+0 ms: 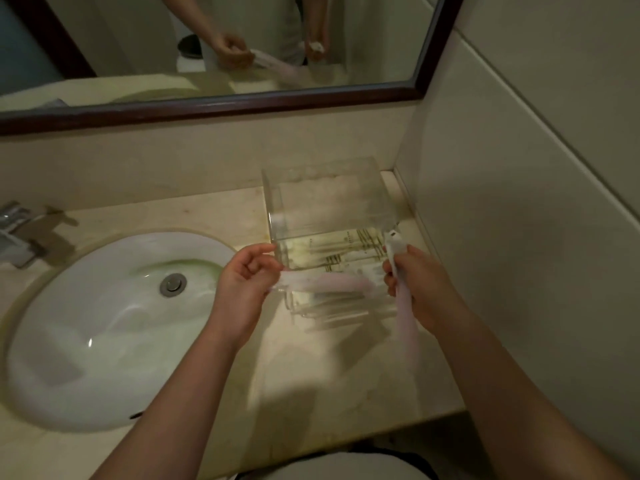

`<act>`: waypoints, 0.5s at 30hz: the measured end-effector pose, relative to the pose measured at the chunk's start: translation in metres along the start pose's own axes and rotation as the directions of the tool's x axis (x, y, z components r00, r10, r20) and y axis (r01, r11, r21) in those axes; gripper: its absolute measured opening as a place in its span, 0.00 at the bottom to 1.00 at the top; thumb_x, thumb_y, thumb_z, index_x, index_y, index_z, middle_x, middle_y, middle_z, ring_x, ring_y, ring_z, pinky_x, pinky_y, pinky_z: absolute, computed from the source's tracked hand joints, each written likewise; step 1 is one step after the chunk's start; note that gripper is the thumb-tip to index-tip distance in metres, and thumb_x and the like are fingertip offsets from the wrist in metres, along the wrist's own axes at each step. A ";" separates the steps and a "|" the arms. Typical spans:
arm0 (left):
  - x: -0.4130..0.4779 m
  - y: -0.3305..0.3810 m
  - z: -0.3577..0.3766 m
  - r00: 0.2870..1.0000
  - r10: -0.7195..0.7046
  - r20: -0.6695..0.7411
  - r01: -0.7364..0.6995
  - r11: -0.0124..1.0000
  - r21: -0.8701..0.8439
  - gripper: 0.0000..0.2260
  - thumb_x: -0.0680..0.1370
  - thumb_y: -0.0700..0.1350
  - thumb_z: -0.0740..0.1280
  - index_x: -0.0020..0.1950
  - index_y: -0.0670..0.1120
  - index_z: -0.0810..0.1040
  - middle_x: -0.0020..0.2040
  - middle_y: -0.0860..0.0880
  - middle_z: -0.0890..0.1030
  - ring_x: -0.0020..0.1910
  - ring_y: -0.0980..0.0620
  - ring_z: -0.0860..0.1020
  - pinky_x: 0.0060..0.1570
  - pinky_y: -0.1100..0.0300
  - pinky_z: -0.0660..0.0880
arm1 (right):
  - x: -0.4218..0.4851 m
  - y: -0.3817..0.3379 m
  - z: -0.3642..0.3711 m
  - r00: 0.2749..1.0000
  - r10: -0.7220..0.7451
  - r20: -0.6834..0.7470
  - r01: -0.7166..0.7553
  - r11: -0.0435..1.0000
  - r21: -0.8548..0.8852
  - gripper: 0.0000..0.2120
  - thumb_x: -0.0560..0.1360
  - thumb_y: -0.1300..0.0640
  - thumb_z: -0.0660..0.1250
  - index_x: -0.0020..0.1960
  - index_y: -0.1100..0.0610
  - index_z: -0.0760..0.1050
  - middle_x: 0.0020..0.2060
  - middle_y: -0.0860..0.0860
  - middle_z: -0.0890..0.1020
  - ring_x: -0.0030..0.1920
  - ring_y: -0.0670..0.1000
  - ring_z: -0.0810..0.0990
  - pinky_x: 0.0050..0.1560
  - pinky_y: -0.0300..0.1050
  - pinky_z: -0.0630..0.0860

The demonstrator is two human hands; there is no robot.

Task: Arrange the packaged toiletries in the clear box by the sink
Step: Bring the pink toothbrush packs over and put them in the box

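1. Clear box [325, 202]: one unit. It stands on the pale stone surface [311, 375] at 3 o'clock from the sink [104, 334], close to the corner formed by the back ledge and the tiled wall [536, 202]. All its walls are transparent, so the surface and the contents show through.

2. Packets in the box [346, 252]: white, long and narrow, with dark gold print. They lie flat on the box floor, side by side. The exact count cannot be read through the glare; at least three show.

3. Long packets in hand: two, both pale pink-white and blurred.
- Crosswise packet [325, 284]: runs from 9 to 3 o'clock across the near part of the box. The left hand [242, 282] has its grip closed, thumb and fingers pinching the 9 o'clock end.
- Upright packet [405, 317]: runs from 12 to 6 o'clock. The right hand [422, 289] has its grip wrapped round the upper part, the white tip standing above the fingers.

4. Surroundings: one sink with one metal drain [172, 284]; one tap [17, 230] at 10 o'clock, cut off by the frame edge; one dark-framed mirror [121, 46] at 12 o'clock, reflecting both hands and their packets.
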State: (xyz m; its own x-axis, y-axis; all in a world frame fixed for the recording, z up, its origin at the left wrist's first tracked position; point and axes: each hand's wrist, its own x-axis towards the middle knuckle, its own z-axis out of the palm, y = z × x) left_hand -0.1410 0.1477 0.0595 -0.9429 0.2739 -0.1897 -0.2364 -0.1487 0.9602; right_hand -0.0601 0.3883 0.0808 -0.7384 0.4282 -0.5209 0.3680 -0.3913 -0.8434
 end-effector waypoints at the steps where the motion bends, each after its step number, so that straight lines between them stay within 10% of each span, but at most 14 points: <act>1: 0.001 -0.001 0.002 1.000 0.012 -0.005 -0.011 0.998 0.067 0.16 0.71 0.28 0.65 0.53 0.44 0.80 0.40 0.48 0.79 0.47 0.45 0.77 0.50 0.52 0.73 | 0.003 -0.001 -0.002 1.000 0.008 0.006 -0.008 1.000 -0.002 0.10 0.77 0.66 0.56 0.47 0.58 0.75 0.31 0.52 0.76 0.25 0.47 0.71 0.27 0.40 0.67; 15: 0.019 -0.010 0.014 0.998 0.002 0.065 -0.007 0.997 0.076 0.17 0.70 0.22 0.63 0.44 0.43 0.81 0.59 0.44 0.82 0.62 0.50 0.79 0.63 0.50 0.73 | 0.017 -0.007 -0.013 0.983 -0.001 0.184 -0.024 0.990 0.137 0.11 0.78 0.63 0.64 0.60 0.61 0.76 0.51 0.55 0.85 0.46 0.49 0.85 0.45 0.42 0.82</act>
State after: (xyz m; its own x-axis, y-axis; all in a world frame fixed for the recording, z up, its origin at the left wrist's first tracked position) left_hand -0.1530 0.1679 0.0496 -0.9263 0.3343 -0.1739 -0.2109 -0.0776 0.9744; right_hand -0.0679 0.4089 0.0762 -0.8301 0.2719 -0.4868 0.3048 -0.5098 -0.8045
